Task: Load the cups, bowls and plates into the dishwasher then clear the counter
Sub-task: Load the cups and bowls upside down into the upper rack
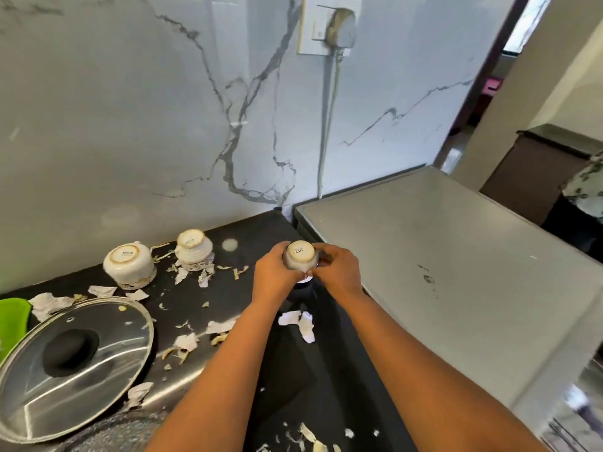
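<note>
Both hands are closed around 1 small cup (pixel 300 257). It is turned upside down, so its round foot with a printed mark faces up to the camera. The left hand (pixel 275 272) curls its fingers on the left side of the cup and the right hand (pixel 337 272) curls on the right side. The thumbs come together at the near side, just under it. The cup is over the black counter (pixel 235 288), but I cannot tell if it touches the surface.

Just right of the cup begins the edge of a flat grey top (pixel 440 256), smooth and matt, a little higher than the counter. Behind the cup the counter ends at a white marble wall (pixel 130 125) with grey veins.

Left of the cup the counter is bare for a short stretch. Then 2 more cups stand upside down: a ribbed cup (pixel 194 251) nearer, and a wider cup (pixel 129 265) farther left. Torn pale scraps (pixel 301 322) lie scattered to the left of the held cup and in front of it. Far left of the cup, closer to the camera, lies a round glass lid (pixel 75 350) with a metal rim and a black knob.
</note>
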